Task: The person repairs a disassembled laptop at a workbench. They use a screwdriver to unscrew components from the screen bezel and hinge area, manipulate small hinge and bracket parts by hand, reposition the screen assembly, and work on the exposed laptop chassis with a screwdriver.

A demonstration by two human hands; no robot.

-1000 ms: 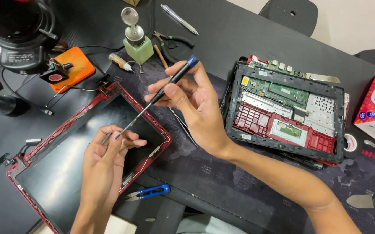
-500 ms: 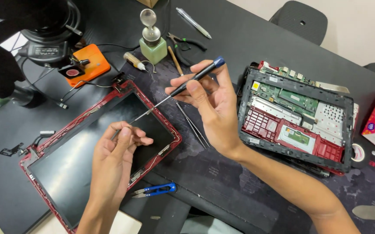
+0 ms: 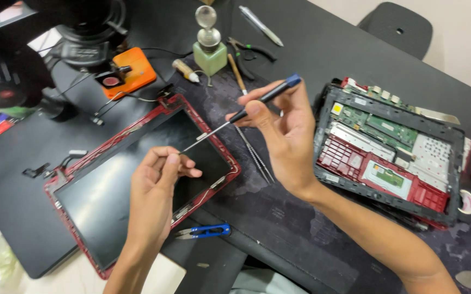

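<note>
Right hand fingers gripping slim black blue-capped screwdriver, left hand fingers pinching its tip; red-framed laptop screen panel beneath, already separated from opened laptop base.

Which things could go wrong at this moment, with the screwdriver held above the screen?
The screwdriver tip hangs over the dark panel of the red-framed screen; a slip of the right hand might scratch it. Whatever the left hand pinches at the tip is too small to see and could drop among the tweezers.
</note>
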